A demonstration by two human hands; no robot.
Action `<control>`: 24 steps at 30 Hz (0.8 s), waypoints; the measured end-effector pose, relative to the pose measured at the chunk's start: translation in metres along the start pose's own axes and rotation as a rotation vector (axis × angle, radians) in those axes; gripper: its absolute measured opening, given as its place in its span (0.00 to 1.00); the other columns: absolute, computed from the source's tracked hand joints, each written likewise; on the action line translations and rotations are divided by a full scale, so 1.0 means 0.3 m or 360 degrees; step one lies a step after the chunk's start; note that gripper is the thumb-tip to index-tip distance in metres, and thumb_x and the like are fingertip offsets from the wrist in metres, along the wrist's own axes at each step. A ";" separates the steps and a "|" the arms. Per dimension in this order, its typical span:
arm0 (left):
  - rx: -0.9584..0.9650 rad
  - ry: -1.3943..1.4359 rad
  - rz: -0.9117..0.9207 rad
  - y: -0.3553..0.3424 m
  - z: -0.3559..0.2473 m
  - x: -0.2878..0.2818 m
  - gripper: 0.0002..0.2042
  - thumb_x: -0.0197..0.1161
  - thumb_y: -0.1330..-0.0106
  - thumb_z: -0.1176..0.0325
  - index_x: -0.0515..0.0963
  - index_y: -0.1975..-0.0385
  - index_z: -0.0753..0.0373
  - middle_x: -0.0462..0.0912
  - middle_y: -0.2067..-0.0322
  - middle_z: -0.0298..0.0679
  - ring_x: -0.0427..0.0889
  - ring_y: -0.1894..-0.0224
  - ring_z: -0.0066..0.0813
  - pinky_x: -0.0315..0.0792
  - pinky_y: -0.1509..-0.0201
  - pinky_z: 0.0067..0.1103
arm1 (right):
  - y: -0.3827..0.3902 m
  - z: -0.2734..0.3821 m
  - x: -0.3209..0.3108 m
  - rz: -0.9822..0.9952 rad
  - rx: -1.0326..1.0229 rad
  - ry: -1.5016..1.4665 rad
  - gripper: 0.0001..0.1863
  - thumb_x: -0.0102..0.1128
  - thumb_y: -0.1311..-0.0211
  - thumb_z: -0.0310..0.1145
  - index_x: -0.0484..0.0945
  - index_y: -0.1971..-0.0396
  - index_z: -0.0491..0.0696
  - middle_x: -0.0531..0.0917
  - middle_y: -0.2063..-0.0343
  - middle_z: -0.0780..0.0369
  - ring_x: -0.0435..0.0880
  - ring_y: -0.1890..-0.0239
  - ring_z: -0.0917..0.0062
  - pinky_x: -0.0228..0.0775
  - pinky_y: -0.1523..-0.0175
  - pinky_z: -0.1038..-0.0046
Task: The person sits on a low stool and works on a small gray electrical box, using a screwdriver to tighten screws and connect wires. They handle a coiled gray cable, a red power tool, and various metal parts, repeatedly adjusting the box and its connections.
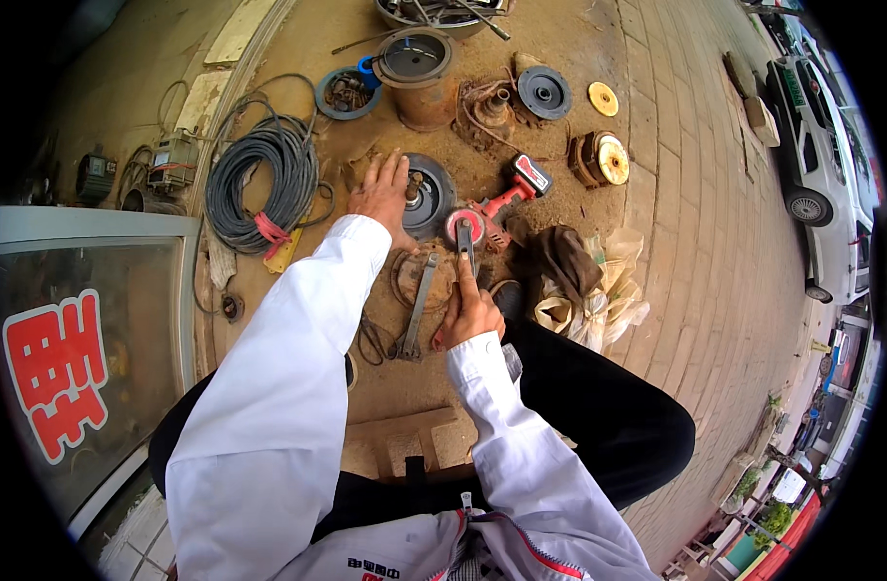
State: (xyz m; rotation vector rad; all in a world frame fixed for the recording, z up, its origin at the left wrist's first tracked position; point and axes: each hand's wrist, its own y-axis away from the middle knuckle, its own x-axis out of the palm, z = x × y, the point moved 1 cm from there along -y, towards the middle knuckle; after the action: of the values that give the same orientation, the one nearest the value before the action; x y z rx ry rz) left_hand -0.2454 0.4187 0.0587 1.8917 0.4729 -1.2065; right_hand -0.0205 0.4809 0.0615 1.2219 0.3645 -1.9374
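Observation:
My left hand [380, 198] lies with its fingers stretched out along the left edge of a dark round flange [434, 198], which has a stub of shaft at its middle. My right hand [472, 315] is closed around pliers [466, 247], the index finger laid along the grey metal. Their head points away from me, over the round red part of a cordless power tool [506, 198]. A flat metal bar [422, 300] lies between my forearms on a rusty round part [405, 276].
A coiled black cable [259, 174] lies at left. Farther off are a rusty cylinder [424, 102], a blue-rimmed bowl of bolts [348, 92], a black wheel [545, 92] and a copper-wound part [598, 160]. Bags and cloth [588, 281] lie at right. A glass door [95, 358] stands at far left.

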 end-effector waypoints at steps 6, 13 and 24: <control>-0.0034 0.0000 0.0032 0.013 0.016 0.023 0.74 0.88 0.69 0.48 0.42 0.22 0.62 0.39 0.21 0.38 0.40 0.20 0.45 0.57 0.22 0.38 | -0.133 0.056 -0.010 -0.0113 -0.0070 0.0139 0.29 0.59 0.33 0.37 0.71 0.31 0.68 0.82 0.74 0.49 0.85 0.73 0.52 0.77 0.66 0.51; 0.0023 0.0063 -0.0058 0.013 0.028 0.029 0.72 0.89 0.68 0.51 0.43 0.23 0.61 0.41 0.21 0.38 0.40 0.20 0.44 0.58 0.23 0.43 | -0.219 0.087 -0.042 -0.0168 -0.0065 -0.0017 0.25 0.59 0.33 0.34 0.75 0.35 0.62 0.83 0.72 0.47 0.85 0.72 0.49 0.76 0.65 0.52; 0.0254 0.0005 -0.0044 -0.002 0.055 0.003 0.72 0.89 0.71 0.52 0.45 0.23 0.61 0.43 0.21 0.39 0.45 0.21 0.47 0.55 0.23 0.43 | -0.151 0.041 -0.033 -0.0102 -0.0131 0.0142 0.29 0.57 0.31 0.37 0.70 0.30 0.66 0.82 0.75 0.49 0.85 0.72 0.51 0.76 0.67 0.51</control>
State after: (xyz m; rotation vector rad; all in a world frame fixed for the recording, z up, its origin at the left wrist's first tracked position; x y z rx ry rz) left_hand -0.2548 0.4057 0.0541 2.0279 0.4163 -1.2928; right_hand -0.0601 0.5069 0.0686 1.2593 0.5308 -1.9063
